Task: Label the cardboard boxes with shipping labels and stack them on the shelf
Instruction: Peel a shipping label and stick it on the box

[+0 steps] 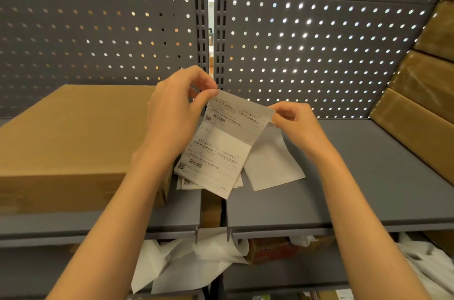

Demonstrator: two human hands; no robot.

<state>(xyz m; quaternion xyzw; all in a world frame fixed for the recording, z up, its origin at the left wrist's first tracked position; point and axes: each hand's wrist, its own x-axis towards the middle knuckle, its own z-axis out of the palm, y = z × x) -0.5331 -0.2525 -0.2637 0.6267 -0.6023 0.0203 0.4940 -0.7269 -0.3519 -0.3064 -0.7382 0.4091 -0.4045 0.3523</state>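
Observation:
A strip of white shipping labels [221, 149] with printed text, barcodes and QR codes hangs between my hands above the grey shelf [344, 176]. My left hand [177, 113] pinches its top left corner, and my right hand [297, 122] pinches the top right edge, where a blank backing sheet [270, 164] hangs down behind. A large plain cardboard box [73, 142] lies flat on the shelf to the left, touching my left forearm. A few more labels [188, 183] lie on the shelf under the strip.
A grey pegboard wall [319, 41] closes the back. Several taped cardboard boxes [422, 108] are stacked at the right end of the shelf. On the lower shelf lie crumpled white backing sheets [186, 265], a reddish-brown box [270, 249] and white plastic wrap [427, 265].

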